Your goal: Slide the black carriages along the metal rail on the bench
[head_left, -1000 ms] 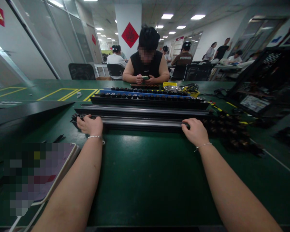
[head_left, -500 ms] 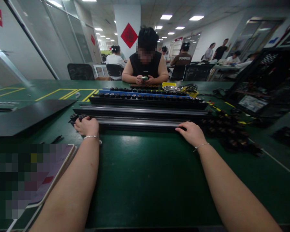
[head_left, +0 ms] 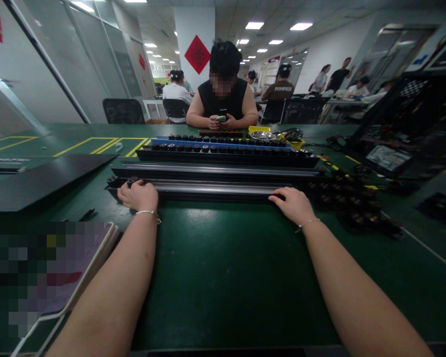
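Nearest me on the table lies a long black rail (head_left: 215, 189) with a shiny grey channel along it. My left hand (head_left: 139, 196) is closed near its left end, fingers curled round a small black part (head_left: 133, 180) set in the channel; the fingertips are partly hidden. Another small black part (head_left: 112, 180) sits at the rail's very end, left of that hand. Toward the right end, my right hand (head_left: 293, 203) pinches the rail's near edge between thumb and fingers.
Behind lie a second bare rail (head_left: 219, 169) and rails filled with small round black parts (head_left: 223, 148). Loose black parts (head_left: 342, 196) are heaped at right. A black panel (head_left: 40, 181) and a tablet-like device (head_left: 70, 272) lie at left. A person (head_left: 223, 94) sits opposite.
My left hand has slid a little to the right along the rail with the small black part, leaving another part behind at the end. My right hand has hardly moved.
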Available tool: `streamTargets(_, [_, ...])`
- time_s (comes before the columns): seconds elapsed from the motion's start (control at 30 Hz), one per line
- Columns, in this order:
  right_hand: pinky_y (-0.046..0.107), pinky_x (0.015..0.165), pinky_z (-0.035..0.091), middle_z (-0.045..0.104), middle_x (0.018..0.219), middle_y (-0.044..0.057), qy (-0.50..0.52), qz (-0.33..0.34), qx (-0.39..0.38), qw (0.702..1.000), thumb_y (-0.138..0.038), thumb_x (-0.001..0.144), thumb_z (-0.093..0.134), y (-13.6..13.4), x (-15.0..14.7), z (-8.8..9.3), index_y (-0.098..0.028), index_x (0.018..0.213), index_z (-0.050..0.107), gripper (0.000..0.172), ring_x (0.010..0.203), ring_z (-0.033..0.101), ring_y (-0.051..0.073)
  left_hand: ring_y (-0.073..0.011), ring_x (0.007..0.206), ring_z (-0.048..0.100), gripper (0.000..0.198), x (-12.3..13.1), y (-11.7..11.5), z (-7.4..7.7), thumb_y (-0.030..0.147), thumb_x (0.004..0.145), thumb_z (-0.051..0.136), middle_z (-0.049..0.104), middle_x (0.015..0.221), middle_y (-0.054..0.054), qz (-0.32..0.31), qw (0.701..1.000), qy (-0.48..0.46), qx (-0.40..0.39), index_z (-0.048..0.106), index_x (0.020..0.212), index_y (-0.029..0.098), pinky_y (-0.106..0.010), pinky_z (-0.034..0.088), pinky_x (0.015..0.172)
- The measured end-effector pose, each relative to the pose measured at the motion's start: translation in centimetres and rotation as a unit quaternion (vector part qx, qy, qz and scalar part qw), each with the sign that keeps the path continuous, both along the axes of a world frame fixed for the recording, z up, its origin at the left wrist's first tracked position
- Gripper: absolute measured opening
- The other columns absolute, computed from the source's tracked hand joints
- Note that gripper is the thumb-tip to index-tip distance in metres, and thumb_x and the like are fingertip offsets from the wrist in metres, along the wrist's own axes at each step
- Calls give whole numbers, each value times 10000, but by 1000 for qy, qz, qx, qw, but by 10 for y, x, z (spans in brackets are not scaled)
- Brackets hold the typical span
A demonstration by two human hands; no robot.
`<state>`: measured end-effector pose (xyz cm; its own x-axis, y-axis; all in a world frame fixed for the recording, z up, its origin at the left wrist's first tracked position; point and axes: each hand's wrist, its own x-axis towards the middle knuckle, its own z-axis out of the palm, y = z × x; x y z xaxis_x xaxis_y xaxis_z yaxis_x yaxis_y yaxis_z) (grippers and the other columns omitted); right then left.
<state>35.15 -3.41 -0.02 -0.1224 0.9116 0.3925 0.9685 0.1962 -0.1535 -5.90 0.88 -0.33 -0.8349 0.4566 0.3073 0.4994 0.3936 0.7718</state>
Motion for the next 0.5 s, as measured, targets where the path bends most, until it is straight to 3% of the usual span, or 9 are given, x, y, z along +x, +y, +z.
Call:
streamTargets(0.2, [351,803,425,673,926,50,14,-1,-5,1000,-429,824,500,2,1,-1,-220,847,680,276,920,583,217,-356,1267,344,205,-4,-2,0,230,713,541,526,1250,-117,-11,1000,18,-6,655,880,197,-527,333,989])
streamTargets(0.4, [357,827,427,675,951,46,28,-2,-14,999,-424,820,513,3,2,-1,-212,856,680,272,939,584,217,-343,1190,435,441,-8,-2,4,272,685,603,555,1181,-165,51,999,-4,10,535,1102,147,-521,367,962])
streamTargets(0.5, [359,824,429,675,947,44,30,0,-10,1000,-426,819,511,3,2,-1,-221,850,681,267,930,587,215,-361,1208,412,387,-8,-1,4,274,693,601,522,1242,-165,50,999,-3,-1,582,1062,159,-531,360,957])
